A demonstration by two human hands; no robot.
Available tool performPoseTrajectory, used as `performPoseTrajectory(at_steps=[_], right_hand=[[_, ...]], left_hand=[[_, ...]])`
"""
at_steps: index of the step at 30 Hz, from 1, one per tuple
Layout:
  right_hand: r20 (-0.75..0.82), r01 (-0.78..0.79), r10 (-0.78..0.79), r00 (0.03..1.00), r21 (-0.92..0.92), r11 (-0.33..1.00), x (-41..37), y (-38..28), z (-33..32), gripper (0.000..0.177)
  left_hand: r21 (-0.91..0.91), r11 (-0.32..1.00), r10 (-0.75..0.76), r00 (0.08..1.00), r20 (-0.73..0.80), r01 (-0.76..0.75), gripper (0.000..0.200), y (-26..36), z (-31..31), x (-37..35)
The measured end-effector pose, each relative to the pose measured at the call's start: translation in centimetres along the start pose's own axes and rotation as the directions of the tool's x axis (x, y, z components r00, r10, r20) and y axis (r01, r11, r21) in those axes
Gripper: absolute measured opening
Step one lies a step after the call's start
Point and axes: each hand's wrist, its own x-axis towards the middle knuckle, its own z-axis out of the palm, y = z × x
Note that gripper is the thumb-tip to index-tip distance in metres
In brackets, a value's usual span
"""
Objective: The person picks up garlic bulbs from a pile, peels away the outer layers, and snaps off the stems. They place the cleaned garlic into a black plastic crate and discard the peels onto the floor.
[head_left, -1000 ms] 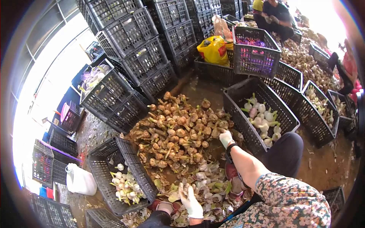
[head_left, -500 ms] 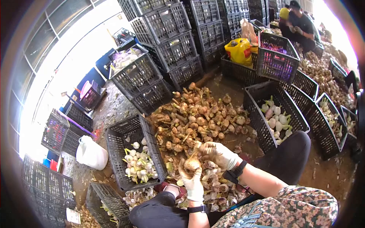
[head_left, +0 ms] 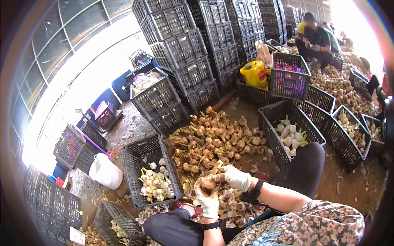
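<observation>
A brown, unpeeled garlic bulb [head_left: 209, 183] sits in the gloved fingers of my left hand [head_left: 206, 199], its stem pointing up. Closed at that stem are the fingers of my right hand [head_left: 234, 177], also gloved. Beyond both hands lies a heap of dirty garlic bulbs [head_left: 217, 137] on the ground. Peeled garlic [head_left: 156, 183] fills part of a black crate [head_left: 130, 164] at the left. More pale bulbs [head_left: 290, 137] lie in a black crate [head_left: 314, 130] at the right. Loose peelings [head_left: 236, 205] cover the ground beneath my hands.
Tall stacks of black crates [head_left: 186, 49] stand behind the heap. A white container [head_left: 107, 172] is left of the near crate. A yellow bag [head_left: 254, 74] rests in a crate farther back. A person in dark clothes [head_left: 318, 43] sits at the back right, beside more garlic.
My right hand has moved down and closer to my left hand, along the stem. The view has tilted up, so most of the surroundings sit lower in it.
</observation>
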Motion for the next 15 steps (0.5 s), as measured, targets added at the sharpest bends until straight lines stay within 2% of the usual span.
performPoseTrajectory(at_steps=[2, 4, 5, 6, 7, 8, 9, 10, 12, 13, 14, 15], right_hand=[[0.017, -0.011, 0.012, 1.0, -0.017, 1.0, -0.9, -0.5, -0.8, 0.022], [0.047, 0.059, -0.047, 0.998, -0.305, 0.95, -1.3, -0.7, -1.2, 0.022], [0.011, 0.008, -0.007, 1.0, -0.17, 0.985, -1.7, -1.0, -0.7, 0.024], [0.007, 0.008, -0.007, 1.0, -0.17, 0.985, -1.7, -0.5, -1.3, 0.024], [0.035, 0.096, -0.09, 0.995, -0.25, 0.963, -1.2, 0.4, -2.4, 0.025], [0.07, 0.182, -0.169, 0.983, -0.325, 0.928, -0.7, 1.4, -3.5, 0.031], [0.11, 0.266, -0.242, 0.964, -0.395, 0.879, -0.6, 1.7, -4.0, 0.04], [0.108, 0.265, -0.242, 0.964, -0.396, 0.879, -0.5, 2.1, -4.3, 0.04], [0.176, 0.444, -0.417, 0.892, -0.514, 0.734, -0.6, 1.2, -3.6, 0.048], [0.127, 0.297, -0.269, 0.955, -0.465, 0.834, -1.2, 0.7, -3.6, 0.046], [0.125, 0.296, -0.269, 0.955, -0.466, 0.834, -1.9, 0.0, -2.6, 0.046], [0.042, 0.228, -0.23, 0.972, -0.384, 0.895, -2.4, -0.6, -1.5, 0.038]], left_hand=[[-0.033, 0.999, 0.003, 1.0, 0.006, -0.003, 0.07, 0.3, 0.1, 0.0], [0.004, 0.999, 0.054, 0.998, 0.041, -0.054, 0.069, 1.2, 0.5, -0.2], [0.043, 0.994, 0.098, 0.992, 0.077, -0.102, 0.068, 2.1, 0.9, -0.4], [0.04, 0.994, 0.097, 0.992, 0.08, -0.101, 0.068, 2.8, 1.2, -0.6], [-0.194, 0.981, 0.001, 0.999, 0.051, 0.009, 0.071, 3.6, 1.3, -0.7], [-0.417, 0.902, -0.1, 0.994, 0.046, 0.11, 0.074, 4.6, 1.5, -0.9], [-0.484, 0.864, -0.122, 0.99, 0.065, 0.138, 0.072, 5.7, 1.7, -1.0], [-0.486, 0.863, -0.123, 0.99, 0.067, 0.14, 0.072, 5.6, 1.5, -1.0], [-0.459, 0.857, -0.204, 0.972, 0.115, 0.234, 0.065, 4.5, 1.2, -1.0], [-0.413, 0.887, -0.203, 0.978, 0.049, 0.205, 0.067, 3.7, 1.6, -0.9], [-0.413, 0.887, -0.205, 0.978, 0.051, 0.207, 0.067, 3.9, 1.8, -0.8], [-0.049, 0.999, -0.008, 1.0, 0.021, 0.009, 0.069, 4.3, 2.2, -0.8]])
